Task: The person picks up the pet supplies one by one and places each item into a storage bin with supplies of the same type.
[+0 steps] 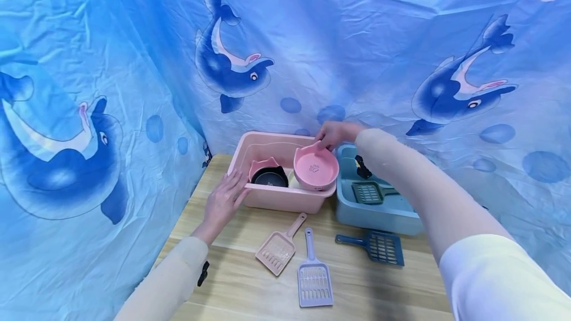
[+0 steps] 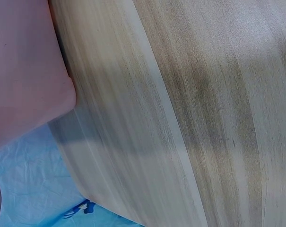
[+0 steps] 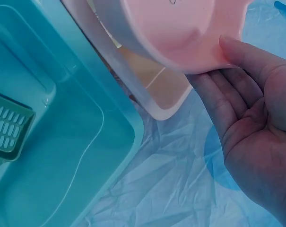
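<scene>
A pink cat-eared bowl (image 1: 315, 168) with a paw print inside is held tilted over the right end of a pink litter box (image 1: 285, 197). My right hand (image 1: 334, 134) pinches its far rim, thumb inside and fingers beneath, as the right wrist view shows. At the box's front left corner, my left hand (image 1: 226, 199) rests against the rim with its fingers extended. Inside the box lie a black cat-eared bowl (image 1: 270, 177) and, behind it, another pink eared bowl (image 1: 263, 163). Something pale shows partly beneath the held bowl.
A blue litter box (image 1: 379, 217) stands right beside the pink one, with a green slotted scoop (image 1: 368, 192) inside. On the wooden table (image 1: 241, 266) lie a pink scoop (image 1: 277, 250), a lavender scoop (image 1: 314, 281) and a dark blue scoop (image 1: 383, 247). A dolphin-print curtain (image 1: 312, 63) hangs behind.
</scene>
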`<action>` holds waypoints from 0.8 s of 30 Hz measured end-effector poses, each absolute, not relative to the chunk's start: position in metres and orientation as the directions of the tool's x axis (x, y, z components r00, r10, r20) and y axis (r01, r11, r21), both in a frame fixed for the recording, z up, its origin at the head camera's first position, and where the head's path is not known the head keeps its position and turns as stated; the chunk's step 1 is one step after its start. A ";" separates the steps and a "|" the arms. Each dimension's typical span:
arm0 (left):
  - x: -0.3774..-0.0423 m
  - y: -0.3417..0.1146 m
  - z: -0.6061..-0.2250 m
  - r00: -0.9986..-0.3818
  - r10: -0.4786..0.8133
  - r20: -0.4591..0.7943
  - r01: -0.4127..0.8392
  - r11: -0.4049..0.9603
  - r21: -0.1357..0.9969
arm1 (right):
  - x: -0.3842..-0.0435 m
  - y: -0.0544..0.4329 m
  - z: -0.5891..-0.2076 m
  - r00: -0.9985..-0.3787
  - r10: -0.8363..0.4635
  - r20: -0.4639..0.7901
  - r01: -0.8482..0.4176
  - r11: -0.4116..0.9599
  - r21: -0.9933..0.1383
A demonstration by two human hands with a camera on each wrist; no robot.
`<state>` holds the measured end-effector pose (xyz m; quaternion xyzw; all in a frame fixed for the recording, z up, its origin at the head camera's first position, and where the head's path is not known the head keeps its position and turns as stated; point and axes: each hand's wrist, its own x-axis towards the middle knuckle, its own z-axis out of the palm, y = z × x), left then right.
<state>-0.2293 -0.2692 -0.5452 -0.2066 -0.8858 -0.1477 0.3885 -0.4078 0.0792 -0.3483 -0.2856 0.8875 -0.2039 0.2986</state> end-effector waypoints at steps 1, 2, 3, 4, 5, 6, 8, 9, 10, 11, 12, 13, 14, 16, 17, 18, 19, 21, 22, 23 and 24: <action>-0.229 -0.269 -0.544 -0.613 0.252 0.749 0.483 0.869 0.103 | -0.409 0.077 -0.351 -0.665 -0.625 -0.409 -0.386 0.756 -0.529; -0.229 -0.269 -0.544 -0.612 0.252 0.749 0.483 0.870 0.102 | -0.410 0.075 -0.354 -0.670 -0.622 -0.405 -0.390 0.759 -0.521; -0.228 -0.268 -0.543 -0.614 0.250 0.748 0.484 0.869 0.107 | -0.411 0.072 -0.357 -0.671 -0.623 -0.403 -0.399 0.761 -0.511; -0.228 -0.268 -0.542 -0.616 0.251 0.747 0.483 0.869 0.107 | -0.412 0.070 -0.360 -0.670 -0.625 -0.401 -0.409 0.762 -0.503; -0.228 -0.268 -0.541 -0.620 0.249 0.744 0.480 0.871 0.108 | -0.413 0.068 -0.363 -0.667 -0.630 -0.398 -0.420 0.759 -0.497; -0.227 -0.268 -0.541 -0.622 0.251 0.742 0.479 0.871 0.107 | -0.415 0.066 -0.367 -0.664 -0.634 -0.396 -0.430 0.757 -0.491; -0.227 -0.268 -0.540 -0.627 0.251 0.738 0.477 0.872 0.109 | -0.417 0.062 -0.373 -0.662 -0.641 -0.389 -0.457 0.756 -0.469; -0.226 -0.268 -0.540 -0.630 0.250 0.735 0.476 0.872 0.111 | -0.418 0.060 -0.376 -0.663 -0.645 -0.381 -0.470 0.754 -0.459; -0.227 -0.268 -0.540 -0.630 0.251 0.734 0.476 0.872 0.111 | -0.419 0.059 -0.379 -0.667 -0.646 -0.371 -0.479 0.754 -0.449; -0.227 -0.267 -0.541 -0.629 0.252 0.735 0.478 0.871 0.111 | -0.419 0.059 -0.381 -0.670 -0.650 -0.358 -0.492 0.750 -0.443; -0.227 -0.267 -0.541 -0.627 0.251 0.738 0.480 0.870 0.111 | -0.418 0.058 -0.383 -0.676 -0.647 -0.353 -0.494 0.753 -0.435; -0.227 -0.267 -0.541 -0.624 0.250 0.740 0.482 0.869 0.113 | -0.418 0.057 -0.385 -0.681 -0.643 -0.349 -0.496 0.757 -0.426; -0.228 -0.268 -0.541 -0.621 0.248 0.743 0.482 0.869 0.112 | -0.417 0.056 -0.388 -0.684 -0.642 -0.346 -0.503 0.758 -0.415; -0.228 -0.268 -0.542 -0.617 0.246 0.748 0.481 0.870 0.110 | -0.415 0.053 -0.393 -0.696 -0.620 -0.362 -0.476 0.776 -0.414; -0.228 -0.268 -0.542 -0.616 0.247 0.748 0.479 0.871 0.107 | -0.414 0.051 -0.395 -0.702 -0.605 -0.376 -0.458 0.787 -0.413; -0.228 -0.268 -0.543 -0.619 0.248 0.746 0.477 0.873 0.106 | -0.414 0.050 -0.399 -0.713 -0.580 -0.395 -0.427 0.805 -0.412; -0.228 -0.268 -0.543 -0.621 0.250 0.743 0.476 0.873 0.105 | -0.413 0.048 -0.402 -0.721 -0.561 -0.406 -0.402 0.817 -0.413; -0.228 -0.268 -0.543 -0.628 0.253 0.736 0.472 0.876 0.102 | -0.411 0.045 -0.408 -0.748 -0.503 -0.434 -0.313 0.843 -0.438; -0.228 -0.268 -0.543 -0.631 0.254 0.733 0.471 0.877 0.101 | -0.410 0.044 -0.411 -0.761 -0.476 -0.440 -0.271 0.850 -0.451; -0.228 -0.268 -0.543 -0.633 0.253 0.731 0.469 0.877 0.103 | -0.409 0.042 -0.414 -0.773 -0.450 -0.448 -0.216 0.850 -0.481; -0.227 -0.268 -0.543 -0.634 0.252 0.731 0.469 0.877 0.104 | -0.407 0.041 -0.418 -0.782 -0.418 -0.462 -0.135 0.837 -0.530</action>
